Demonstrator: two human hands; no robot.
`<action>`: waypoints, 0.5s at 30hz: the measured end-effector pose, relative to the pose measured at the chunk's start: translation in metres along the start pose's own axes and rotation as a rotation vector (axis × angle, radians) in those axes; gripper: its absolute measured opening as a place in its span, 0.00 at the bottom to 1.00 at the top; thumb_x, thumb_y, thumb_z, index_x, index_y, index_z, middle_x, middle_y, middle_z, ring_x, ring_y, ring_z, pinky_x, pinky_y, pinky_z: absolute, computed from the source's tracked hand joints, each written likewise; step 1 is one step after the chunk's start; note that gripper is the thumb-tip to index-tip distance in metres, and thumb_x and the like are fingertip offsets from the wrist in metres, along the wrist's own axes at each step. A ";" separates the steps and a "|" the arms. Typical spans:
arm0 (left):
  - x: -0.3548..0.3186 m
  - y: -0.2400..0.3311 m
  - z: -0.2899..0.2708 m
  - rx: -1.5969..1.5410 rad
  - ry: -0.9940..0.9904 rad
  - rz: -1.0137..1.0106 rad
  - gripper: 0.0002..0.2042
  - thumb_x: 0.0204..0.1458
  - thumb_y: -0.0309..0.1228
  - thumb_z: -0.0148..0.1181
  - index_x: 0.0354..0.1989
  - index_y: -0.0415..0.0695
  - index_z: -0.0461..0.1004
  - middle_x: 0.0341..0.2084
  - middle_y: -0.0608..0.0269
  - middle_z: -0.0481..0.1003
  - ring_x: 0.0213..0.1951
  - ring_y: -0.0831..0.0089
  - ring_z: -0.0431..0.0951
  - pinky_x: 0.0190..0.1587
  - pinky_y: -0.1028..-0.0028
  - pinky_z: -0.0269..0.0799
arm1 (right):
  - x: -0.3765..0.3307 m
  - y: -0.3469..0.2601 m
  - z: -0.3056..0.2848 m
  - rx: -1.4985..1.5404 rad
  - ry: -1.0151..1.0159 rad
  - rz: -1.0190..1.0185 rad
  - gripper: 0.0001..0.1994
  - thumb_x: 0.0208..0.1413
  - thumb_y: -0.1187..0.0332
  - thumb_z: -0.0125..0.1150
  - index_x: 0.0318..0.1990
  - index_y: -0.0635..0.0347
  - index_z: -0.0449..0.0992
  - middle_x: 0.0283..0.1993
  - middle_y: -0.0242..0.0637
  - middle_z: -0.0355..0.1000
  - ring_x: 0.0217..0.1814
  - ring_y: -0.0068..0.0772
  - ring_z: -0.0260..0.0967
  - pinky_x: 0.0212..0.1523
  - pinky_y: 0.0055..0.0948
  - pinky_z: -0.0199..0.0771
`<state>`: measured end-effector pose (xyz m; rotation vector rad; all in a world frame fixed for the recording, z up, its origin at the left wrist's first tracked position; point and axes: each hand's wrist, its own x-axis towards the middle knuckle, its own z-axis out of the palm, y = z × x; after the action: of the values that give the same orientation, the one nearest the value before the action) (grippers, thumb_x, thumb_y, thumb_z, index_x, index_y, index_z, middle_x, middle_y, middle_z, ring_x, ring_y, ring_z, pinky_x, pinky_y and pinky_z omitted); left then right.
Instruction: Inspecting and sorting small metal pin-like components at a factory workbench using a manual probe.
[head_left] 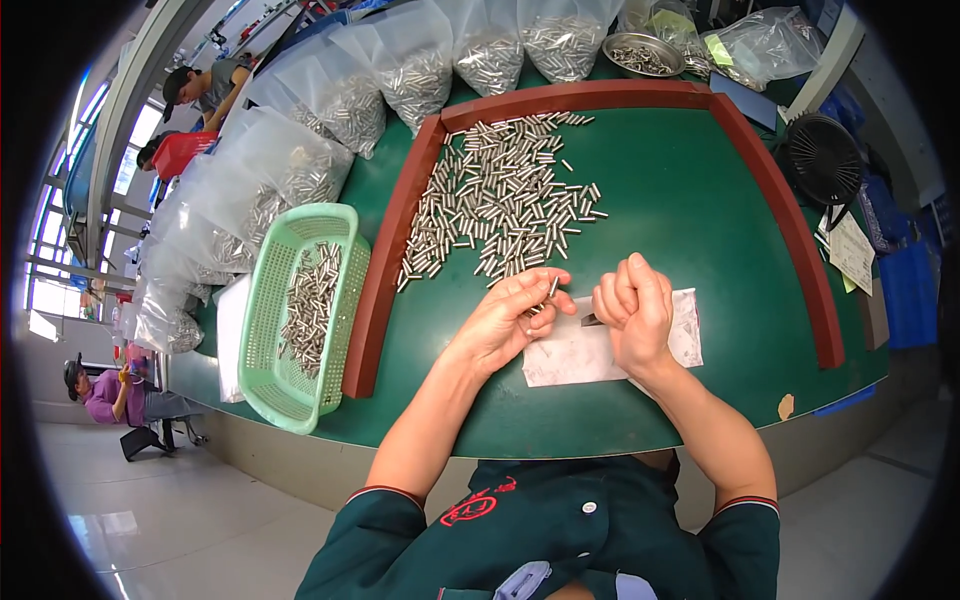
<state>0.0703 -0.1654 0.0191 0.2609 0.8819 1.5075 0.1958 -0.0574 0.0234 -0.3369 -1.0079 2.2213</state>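
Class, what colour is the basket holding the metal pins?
The basket is light green; head view.

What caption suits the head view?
Left hand holding metal pins, right hand curled over a pale sheet, loose pin pile beyond.

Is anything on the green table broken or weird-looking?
Yes, a ragged tan patch near the front right edge of the green table. It breaks up the smooth green, like a chip or a stuck scrap; I can't tell which. The white sheet looks smudged too.
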 end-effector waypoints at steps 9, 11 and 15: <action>-0.009 0.020 -0.011 0.162 0.130 0.227 0.16 0.57 0.39 0.44 0.20 0.43 0.63 0.14 0.70 0.57 0.17 0.81 0.53 0.20 0.83 0.50 | 0.000 0.000 -0.001 -0.006 -0.018 0.001 0.22 0.60 0.65 0.35 0.12 0.54 0.49 0.09 0.25 0.45 0.12 0.16 0.35 0.13 0.20 0.38; -0.009 0.023 -0.013 0.485 0.324 0.287 0.15 0.55 0.38 0.48 0.20 0.42 0.65 0.14 0.73 0.59 0.16 0.84 0.51 0.19 0.83 0.47 | 0.000 -0.001 -0.001 -0.007 -0.009 -0.001 0.21 0.60 0.65 0.35 0.12 0.54 0.49 0.09 0.25 0.45 0.11 0.16 0.35 0.13 0.20 0.38; 0.000 0.013 -0.006 1.295 0.599 0.542 0.05 0.42 0.26 0.60 0.26 0.38 0.73 0.12 0.66 0.66 0.16 0.79 0.64 0.22 0.77 0.60 | 0.001 -0.001 0.001 -0.007 -0.003 0.002 0.21 0.60 0.65 0.35 0.12 0.54 0.49 0.09 0.26 0.45 0.11 0.16 0.36 0.13 0.20 0.38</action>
<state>0.0568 -0.1656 0.0238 1.0797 2.3587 1.2742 0.1955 -0.0570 0.0246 -0.3381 -1.0180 2.2215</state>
